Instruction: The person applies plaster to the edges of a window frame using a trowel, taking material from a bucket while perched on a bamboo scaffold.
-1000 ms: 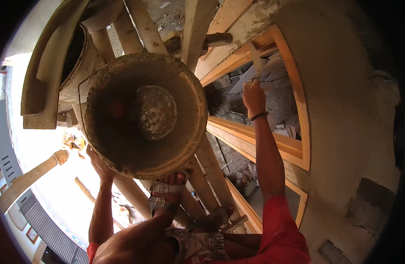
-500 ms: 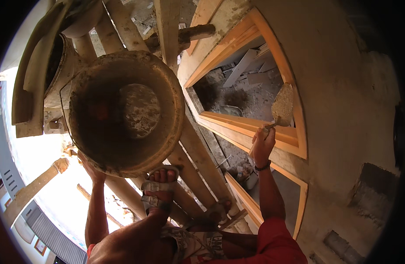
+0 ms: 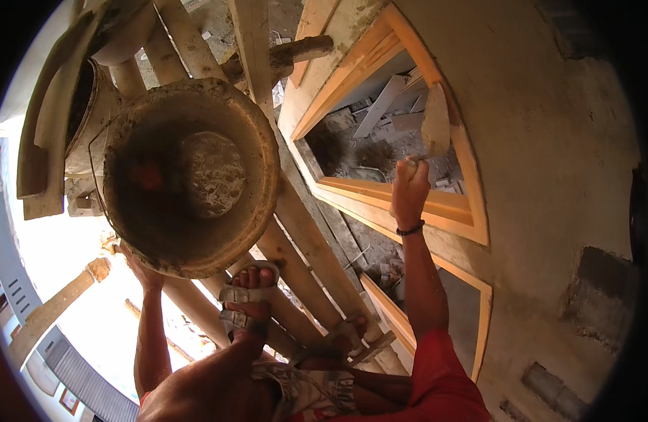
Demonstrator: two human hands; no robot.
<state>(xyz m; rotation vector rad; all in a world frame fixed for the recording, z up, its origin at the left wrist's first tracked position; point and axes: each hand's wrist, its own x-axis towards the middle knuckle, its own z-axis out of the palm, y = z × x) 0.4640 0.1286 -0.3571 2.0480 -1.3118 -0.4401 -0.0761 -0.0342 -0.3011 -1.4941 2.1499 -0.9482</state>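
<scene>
A mortar-crusted bucket [image 3: 267, 176] fills the left middle, its mouth facing up, with a pale wet patch of mortar [image 3: 217, 174] at the bottom. My left hand [image 3: 142, 271] grips it from the near left side; its fingers are mostly hidden behind the bucket. My right hand [image 3: 411, 188] is closed around the handle of a trowel [image 3: 435, 123]. The mortar-smeared blade points away from me, in front of the upper right part of an orange-brown wooden window frame [image 3: 471, 176].
Wooden planks [image 3: 303, 232] with gaps form the platform under my sandalled foot [image 3: 248, 299]. A second bucket [image 3: 102, 105] stands at the far left beside curved boards [image 3: 39, 148]. Rubble and boards [image 3: 383, 105] show through the window opening. The plastered wall [image 3: 542, 176] runs along the right, with rough grey patches.
My right hand and the trowel have moved away from me and slightly left, and the blade has turned more edge-on. The bucket sits slightly further left in view, still in my left hand.
</scene>
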